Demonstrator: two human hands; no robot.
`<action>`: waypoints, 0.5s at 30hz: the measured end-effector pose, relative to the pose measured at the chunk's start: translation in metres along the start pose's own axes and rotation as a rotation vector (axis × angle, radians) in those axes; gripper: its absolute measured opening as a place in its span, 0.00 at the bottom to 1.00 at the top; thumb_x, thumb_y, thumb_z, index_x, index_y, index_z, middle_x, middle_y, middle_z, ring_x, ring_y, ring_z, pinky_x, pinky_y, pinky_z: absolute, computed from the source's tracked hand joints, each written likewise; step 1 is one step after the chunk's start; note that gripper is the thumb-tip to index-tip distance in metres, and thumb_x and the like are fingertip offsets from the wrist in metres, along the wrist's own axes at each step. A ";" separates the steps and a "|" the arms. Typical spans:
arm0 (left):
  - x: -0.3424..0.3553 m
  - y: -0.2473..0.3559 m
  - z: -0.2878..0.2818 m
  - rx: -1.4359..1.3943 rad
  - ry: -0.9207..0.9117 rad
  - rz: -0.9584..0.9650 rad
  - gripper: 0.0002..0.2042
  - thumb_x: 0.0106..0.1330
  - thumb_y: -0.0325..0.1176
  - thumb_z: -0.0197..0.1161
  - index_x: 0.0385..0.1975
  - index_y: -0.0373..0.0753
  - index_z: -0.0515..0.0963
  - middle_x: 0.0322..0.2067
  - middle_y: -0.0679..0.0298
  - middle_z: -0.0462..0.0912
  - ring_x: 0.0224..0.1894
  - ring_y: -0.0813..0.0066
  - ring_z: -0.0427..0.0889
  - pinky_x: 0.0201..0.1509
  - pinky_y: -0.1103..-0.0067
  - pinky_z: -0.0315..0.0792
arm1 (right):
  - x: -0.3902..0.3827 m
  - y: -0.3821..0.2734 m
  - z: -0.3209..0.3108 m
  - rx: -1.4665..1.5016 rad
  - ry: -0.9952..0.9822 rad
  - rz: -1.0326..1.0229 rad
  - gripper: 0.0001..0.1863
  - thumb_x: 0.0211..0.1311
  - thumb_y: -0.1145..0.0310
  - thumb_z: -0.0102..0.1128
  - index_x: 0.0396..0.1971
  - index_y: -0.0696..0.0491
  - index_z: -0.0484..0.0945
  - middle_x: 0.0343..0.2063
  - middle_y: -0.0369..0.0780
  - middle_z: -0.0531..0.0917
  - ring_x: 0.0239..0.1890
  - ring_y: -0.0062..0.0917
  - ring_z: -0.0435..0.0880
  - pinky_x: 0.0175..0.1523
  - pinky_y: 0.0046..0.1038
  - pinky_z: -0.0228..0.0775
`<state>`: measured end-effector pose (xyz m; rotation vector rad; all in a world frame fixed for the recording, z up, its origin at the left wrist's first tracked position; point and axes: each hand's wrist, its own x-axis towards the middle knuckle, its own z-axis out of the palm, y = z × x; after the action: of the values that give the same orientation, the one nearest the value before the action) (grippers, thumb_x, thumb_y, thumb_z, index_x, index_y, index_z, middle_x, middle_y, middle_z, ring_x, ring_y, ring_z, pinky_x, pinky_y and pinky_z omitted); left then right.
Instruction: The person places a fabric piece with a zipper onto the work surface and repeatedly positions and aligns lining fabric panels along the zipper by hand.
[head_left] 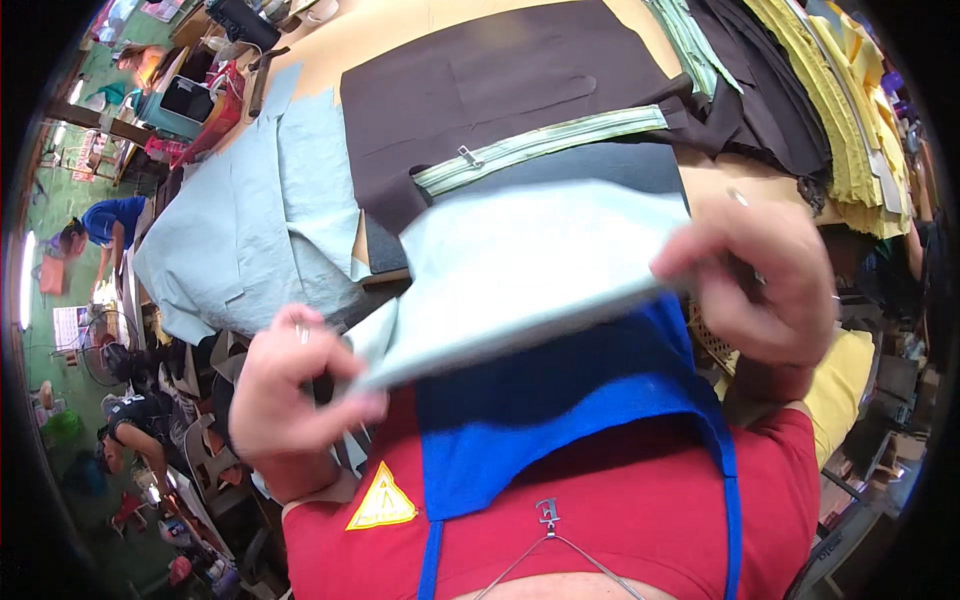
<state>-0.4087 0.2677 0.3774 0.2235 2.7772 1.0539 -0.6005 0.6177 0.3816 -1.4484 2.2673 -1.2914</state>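
Note:
A pale blue piece of fabric [530, 270], blurred by motion, is held up in front of my blue apron [560, 410]. My left hand [305, 385] grips its lower left corner with the fingertips. On the right end, my right hand [750, 275] pinches the fabric with curled fingers. Beyond it, on the table [290, 50], lie dark brown fabric [490, 70], a dark grey-blue layer [590, 165] and a pale green zipper strip [560, 135] with a metal pull. A larger pale blue fabric [240, 220] spreads out at the left.
Stacked yellow [845, 130] and dark fabric [770, 90] sit at the right, more zipper strips [690, 40] at the top. Boxes and tools [190, 105] stand at the upper left. A co-worker in blue [115, 215] and another person [130, 440] bend over work at the left, near a fan [105, 340].

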 end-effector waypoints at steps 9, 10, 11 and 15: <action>0.085 -0.091 0.085 0.118 0.169 -0.052 0.24 0.79 0.45 0.58 0.66 0.35 0.73 0.65 0.44 0.75 0.67 0.48 0.75 0.71 0.65 0.69 | 0.013 0.085 -0.003 0.177 -0.278 0.254 0.11 0.68 0.65 0.72 0.38 0.59 0.88 0.27 0.35 0.87 0.33 0.13 0.80 0.41 0.22 0.75; 0.095 -0.119 0.105 0.329 0.167 -0.155 0.31 0.77 0.52 0.58 0.71 0.37 0.68 0.72 0.44 0.67 0.69 0.44 0.72 0.73 0.59 0.66 | 0.010 0.107 0.009 0.107 -0.249 0.295 0.13 0.69 0.63 0.71 0.39 0.59 0.88 0.26 0.35 0.86 0.32 0.13 0.79 0.41 0.23 0.74; 0.100 -0.142 0.118 0.402 0.152 -0.221 0.35 0.75 0.58 0.57 0.75 0.42 0.66 0.76 0.48 0.62 0.72 0.45 0.69 0.75 0.51 0.61 | 0.004 0.126 0.018 0.081 -0.234 0.308 0.14 0.69 0.61 0.71 0.40 0.59 0.88 0.28 0.37 0.86 0.33 0.16 0.80 0.42 0.25 0.74; 0.106 -0.177 0.104 0.471 0.268 -0.204 0.34 0.74 0.57 0.60 0.75 0.48 0.66 0.79 0.56 0.59 0.76 0.51 0.64 0.75 0.41 0.56 | -0.014 0.169 0.040 -0.025 -0.162 0.355 0.14 0.69 0.60 0.70 0.36 0.57 0.86 0.29 0.39 0.83 0.37 0.26 0.81 0.47 0.29 0.74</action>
<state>-0.5056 0.2244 0.1717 -0.1583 3.1664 0.3952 -0.6844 0.6331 0.2296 -1.0489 2.3027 -1.0043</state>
